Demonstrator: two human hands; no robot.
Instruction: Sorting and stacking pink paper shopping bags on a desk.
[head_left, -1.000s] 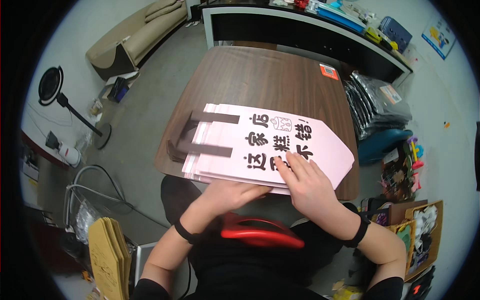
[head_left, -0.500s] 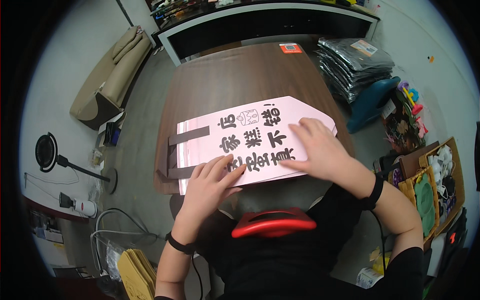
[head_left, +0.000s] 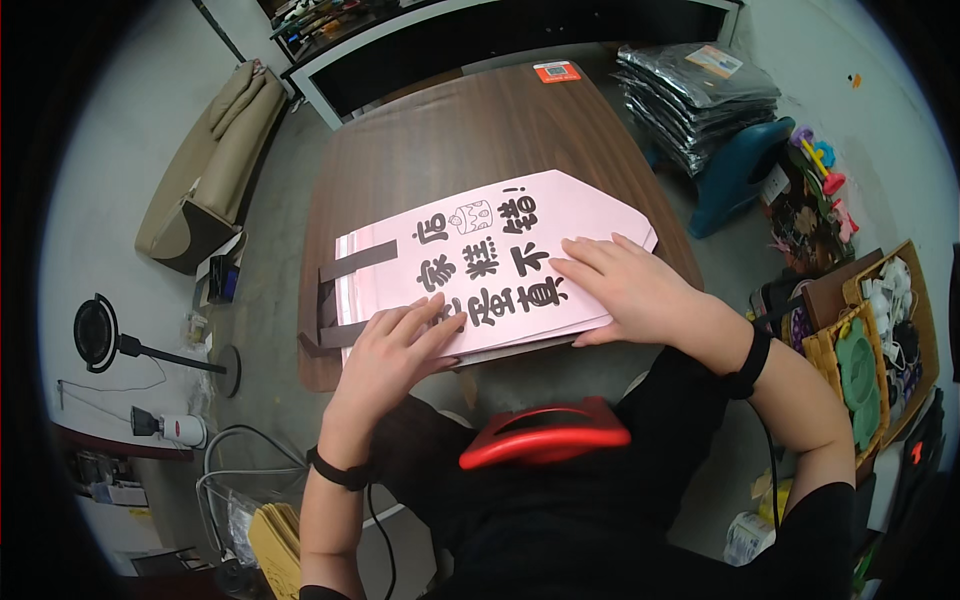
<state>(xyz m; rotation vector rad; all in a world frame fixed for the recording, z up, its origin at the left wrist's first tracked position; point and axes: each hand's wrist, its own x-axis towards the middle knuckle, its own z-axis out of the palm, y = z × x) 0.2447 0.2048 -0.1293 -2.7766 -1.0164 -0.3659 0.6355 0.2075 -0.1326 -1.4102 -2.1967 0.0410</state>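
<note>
Head view: both flat hands (head_left: pixel 395 345) (head_left: pixel 625 290) press smooth pink paper bags (head_left: pixel 500 255)

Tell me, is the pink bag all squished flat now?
Mostly. The pink bag lies flat on the brown table, its dark handles sticking out at the left end. Both palms are on it: the left hand near the handles, the right hand near the pointed end. Nothing shows it folded over yet.

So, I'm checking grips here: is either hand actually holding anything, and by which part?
Nothing is gripped. Both the left hand and right hand lie flat, pressing on the near edge of the pink bag stack.
</note>
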